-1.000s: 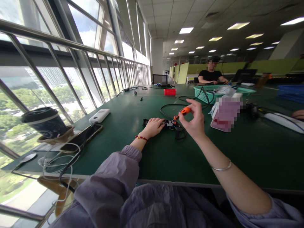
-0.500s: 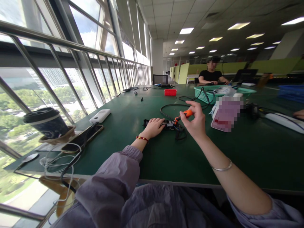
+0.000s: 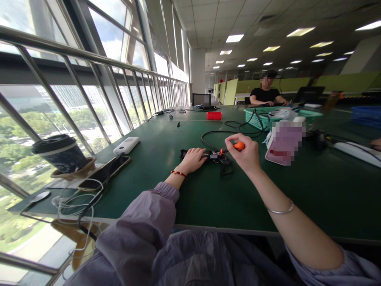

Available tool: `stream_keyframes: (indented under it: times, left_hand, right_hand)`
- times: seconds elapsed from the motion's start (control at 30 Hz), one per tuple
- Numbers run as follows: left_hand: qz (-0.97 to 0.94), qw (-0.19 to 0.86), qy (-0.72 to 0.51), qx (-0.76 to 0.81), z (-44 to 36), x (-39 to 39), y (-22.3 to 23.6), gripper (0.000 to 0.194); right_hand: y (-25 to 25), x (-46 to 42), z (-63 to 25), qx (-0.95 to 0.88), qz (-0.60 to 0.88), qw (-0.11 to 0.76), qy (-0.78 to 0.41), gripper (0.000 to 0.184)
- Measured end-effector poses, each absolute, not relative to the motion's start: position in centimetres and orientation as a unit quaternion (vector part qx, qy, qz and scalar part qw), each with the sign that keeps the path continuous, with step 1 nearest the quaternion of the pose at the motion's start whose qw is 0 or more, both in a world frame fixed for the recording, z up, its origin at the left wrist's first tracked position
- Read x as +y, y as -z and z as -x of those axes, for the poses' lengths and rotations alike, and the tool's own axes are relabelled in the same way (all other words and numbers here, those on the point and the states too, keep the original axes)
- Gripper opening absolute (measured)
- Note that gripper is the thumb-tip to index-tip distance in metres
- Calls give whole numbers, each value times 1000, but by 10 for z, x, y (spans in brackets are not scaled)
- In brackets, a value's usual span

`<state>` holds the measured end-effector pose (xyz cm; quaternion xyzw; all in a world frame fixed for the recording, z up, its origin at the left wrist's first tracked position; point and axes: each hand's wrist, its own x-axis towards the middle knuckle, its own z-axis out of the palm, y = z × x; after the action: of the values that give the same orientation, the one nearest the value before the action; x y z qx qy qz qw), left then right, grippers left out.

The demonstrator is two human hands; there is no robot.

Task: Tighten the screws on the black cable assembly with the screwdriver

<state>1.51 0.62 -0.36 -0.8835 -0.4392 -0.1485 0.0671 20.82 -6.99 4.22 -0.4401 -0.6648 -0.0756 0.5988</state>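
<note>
Head view, right fingers (image 3: 241, 138) pinching orange screwdriver (image 3: 239, 146), left fingers (image 3: 196, 152) draped over black device (image 3: 214, 158), grip unclear

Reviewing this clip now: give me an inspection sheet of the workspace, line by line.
Surface: green table, flat.
Things in hand: black device on the table; orange screwdriver slanting toward it, tip contact too small to tell.
Clutter: cup, phone and power bank on the left; red box and green basket farther back.
Hands: left hand lies on the device; right hand holds the screwdriver.
Cables: black cable looped behind the device; white cable coiled by the phone, running over the table's edge.
Surroundings: railing and windows on the left; a seated co-worker beyond the basket.
</note>
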Motion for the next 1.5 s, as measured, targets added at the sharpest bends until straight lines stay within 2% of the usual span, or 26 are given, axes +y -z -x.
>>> stream_keyframes:
  times: [0.07, 0.23, 0.4, 0.47, 0.57, 0.73, 0.87, 1.0, 1.07, 1.23, 1.37, 1.5]
  left_hand:
    - [883, 68, 146, -441, -15, 6, 3, 41]
    - [883, 67, 148, -440, -15, 5, 1, 38]
    - [885, 69, 145, -437, -14, 5, 1, 39]
    - [886, 69, 145, -436, -14, 5, 2, 40]
    - [887, 67, 146, -434, -14, 6, 2, 40]
    - [885, 67, 149, -435, -14, 6, 2, 40]
    - [885, 67, 148, -436, -14, 6, 2, 41]
    - [885, 68, 147, -437, -14, 6, 2, 41]
    - [884, 70, 145, -439, -15, 5, 2, 40]
    - [888, 80, 133, -433, -14, 2, -2, 40]
    - [889, 96, 122, -431, -13, 1, -4, 39]
    - [892, 111, 104, -426, -13, -1, -7, 41]
  right_hand:
    - [-42, -70, -208, -664, 439, 600, 78, 15]
    - [-40, -68, -207, -661, 399, 629, 93, 40]
    - [-41, -66, -209, -624, 476, 618, 46, 21]
    - [-42, -66, -211, -602, 505, 618, 18, 26]
    - [-42, -65, -212, -595, 490, 636, 30, 23]
    - [-40, -65, -209, -628, 439, 639, 69, 38]
    - [-43, -69, -207, -624, 489, 607, 59, 22]
    - [-44, -70, -208, -614, 512, 600, 39, 27]
    - [-42, -69, -208, -615, 493, 614, 47, 26]
    - [-39, -67, -206, -636, 429, 638, 62, 37]
    - [-42, -70, -205, -642, 462, 611, 39, 19]
    - [-42, -72, -206, -656, 457, 599, 47, 17]
